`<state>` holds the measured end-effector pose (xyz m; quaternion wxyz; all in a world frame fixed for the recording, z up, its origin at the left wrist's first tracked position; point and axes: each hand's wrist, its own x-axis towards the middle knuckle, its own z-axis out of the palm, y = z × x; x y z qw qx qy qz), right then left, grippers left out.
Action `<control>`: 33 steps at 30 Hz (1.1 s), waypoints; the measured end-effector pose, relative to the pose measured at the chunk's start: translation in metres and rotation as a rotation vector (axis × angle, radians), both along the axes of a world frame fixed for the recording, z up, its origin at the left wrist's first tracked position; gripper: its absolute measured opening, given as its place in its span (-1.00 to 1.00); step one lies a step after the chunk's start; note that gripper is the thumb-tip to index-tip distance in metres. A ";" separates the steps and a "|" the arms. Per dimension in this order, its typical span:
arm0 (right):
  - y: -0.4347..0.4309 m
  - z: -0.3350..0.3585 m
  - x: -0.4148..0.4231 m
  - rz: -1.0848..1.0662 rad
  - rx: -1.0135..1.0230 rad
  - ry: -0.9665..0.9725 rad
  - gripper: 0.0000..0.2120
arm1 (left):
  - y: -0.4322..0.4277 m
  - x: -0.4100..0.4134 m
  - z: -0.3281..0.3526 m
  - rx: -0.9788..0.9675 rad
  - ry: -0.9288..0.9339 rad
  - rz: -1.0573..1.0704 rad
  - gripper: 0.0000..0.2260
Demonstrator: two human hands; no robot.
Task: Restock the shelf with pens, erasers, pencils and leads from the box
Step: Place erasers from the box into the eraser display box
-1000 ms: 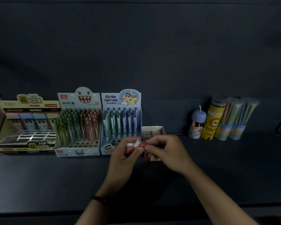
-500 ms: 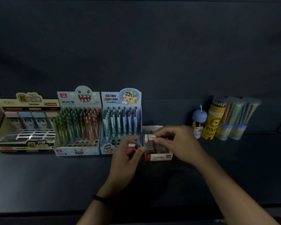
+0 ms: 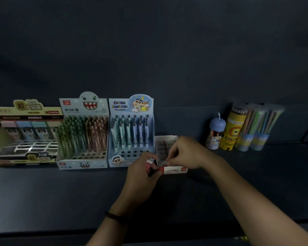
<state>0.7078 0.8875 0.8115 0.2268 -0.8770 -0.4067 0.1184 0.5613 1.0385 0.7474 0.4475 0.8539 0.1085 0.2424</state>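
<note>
A small white and red eraser box sits on the dark shelf, right of the pen displays, with several wrapped erasers inside. My left hand holds red and white erasers just left of the box. Reaching into the box from the right, my right hand pinches an eraser low at the box's front.
Left of the eraser box stand a blue cartoon pen display, a monster-face pen display and a lead display. At the right stand a blue-capped jar, a yellow pencil tube and two clear pencil tubes.
My right hand took an eraser from my left hand, carried it over the box and lowered it into the box's front. My left hand stayed beside the box with its erasers.
</note>
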 end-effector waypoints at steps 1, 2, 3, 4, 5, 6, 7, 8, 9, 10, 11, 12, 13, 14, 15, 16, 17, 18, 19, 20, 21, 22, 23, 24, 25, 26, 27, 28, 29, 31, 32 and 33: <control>0.003 0.000 0.002 0.002 -0.028 -0.005 -0.97 | 0.000 0.000 0.000 0.001 0.002 0.001 -0.64; 0.006 0.001 0.003 0.002 -0.055 -0.008 -0.97 | 0.000 0.001 0.000 0.001 0.001 0.001 -0.65; 0.009 0.002 0.004 0.002 -0.079 -0.011 -0.96 | 0.001 0.001 0.000 0.004 0.000 -0.001 -0.66; 0.012 0.003 0.004 0.002 -0.100 -0.010 -0.95 | 0.001 0.002 -0.001 0.013 0.000 -0.004 -0.67; 0.014 0.005 0.005 0.007 -0.120 -0.004 -0.94 | 0.002 0.002 -0.001 0.027 0.005 -0.010 -0.68; 0.016 0.006 0.006 0.017 -0.142 0.001 -0.94 | 0.003 0.003 -0.001 0.044 0.012 -0.019 -0.68; 0.018 0.007 0.006 0.029 -0.167 0.003 -0.93 | 0.003 0.003 -0.002 0.064 0.017 -0.030 -0.67; 0.020 0.007 0.007 0.039 -0.197 -0.001 -0.92 | 0.004 0.003 -0.003 0.081 0.016 -0.043 -0.68; 0.023 0.007 0.007 0.046 -0.230 -0.014 -0.90 | 0.004 0.002 -0.004 0.087 0.013 -0.053 -0.69; 0.026 0.007 0.007 0.051 -0.258 -0.028 -0.87 | 0.004 0.002 -0.004 0.077 0.007 -0.060 -0.72; 0.029 0.007 0.007 0.056 -0.280 -0.036 -0.86 | 0.005 0.002 -0.005 0.050 0.000 -0.068 -0.75; 0.030 0.008 0.007 0.063 -0.295 -0.039 -0.85 | 0.005 0.002 -0.007 0.018 -0.020 -0.073 -0.75; 0.030 0.009 0.007 0.068 -0.300 -0.037 -0.86 | 0.006 0.000 -0.007 -0.013 -0.064 -0.071 -0.75; 0.028 0.010 0.007 0.069 -0.283 -0.032 -0.87 | 0.006 -0.001 -0.007 -0.039 -0.114 -0.064 -0.75; 0.025 0.010 0.007 0.061 -0.233 -0.024 -0.89 | 0.006 -0.004 -0.006 -0.070 -0.160 -0.068 -0.77; 0.020 0.010 0.007 0.040 -0.140 -0.019 -0.90 | 0.005 -0.006 -0.004 -0.089 -0.201 -0.078 -0.79; 0.015 0.010 0.005 0.008 -0.012 -0.017 -0.91 | 0.004 -0.009 -0.001 -0.108 -0.240 -0.088 -0.80; 0.009 0.009 0.002 -0.028 0.128 -0.017 -0.92 | 0.003 -0.010 0.001 -0.132 -0.270 -0.097 -0.79; 0.004 0.008 -0.002 -0.059 0.259 -0.015 -0.93 | 0.002 -0.011 0.004 -0.170 -0.283 -0.101 -0.78; -0.001 0.006 -0.008 -0.078 0.368 -0.003 -0.93 | 0.003 -0.011 0.006 -0.202 -0.288 -0.095 -0.77; -0.005 0.004 -0.015 -0.089 0.453 0.018 -0.92 | 0.003 -0.011 0.008 -0.231 -0.291 -0.087 -0.76; -0.009 0.002 -0.023 -0.097 0.525 0.047 -0.91 | 0.004 -0.011 0.009 -0.256 -0.286 -0.081 -0.75; -0.011 -0.001 -0.029 -0.105 0.586 0.080 -0.89 | 0.005 -0.011 0.011 -0.287 -0.279 -0.084 -0.75; -0.012 -0.004 -0.036 -0.109 0.626 0.110 -0.87 | 0.006 -0.011 0.011 -0.315 -0.276 -0.088 -0.75; -0.012 -0.008 -0.041 -0.107 0.649 0.132 -0.85 | 0.007 -0.011 0.010 -0.349 -0.276 -0.094 -0.76; -0.012 -0.011 -0.045 -0.102 0.659 0.150 -0.84 | 0.008 -0.010 0.009 -0.379 -0.277 -0.096 -0.77; -0.011 -0.014 -0.047 -0.100 0.660 0.174 -0.84 | 0.008 -0.010 0.008 -0.408 -0.276 -0.100 -0.79; -0.010 -0.015 -0.048 -0.098 0.656 0.215 -0.86 | 0.008 -0.010 0.007 -0.435 -0.278 -0.110 -0.82; -0.009 -0.016 -0.049 -0.090 0.653 0.270 -0.88 | 0.007 -0.010 0.008 -0.454 -0.287 -0.119 -0.84; -0.009 -0.016 -0.047 -0.054 0.642 0.361 -0.92 | 0.005 -0.009 0.008 -0.472 -0.305 -0.120 -0.85; -0.010 -0.014 -0.047 -0.039 0.642 0.397 -0.93 | 0.004 -0.009 0.008 -0.472 -0.305 -0.117 -0.85; -0.011 -0.014 -0.046 -0.028 0.650 0.441 -0.94 | 0.004 -0.009 0.007 -0.467 -0.300 -0.116 -0.84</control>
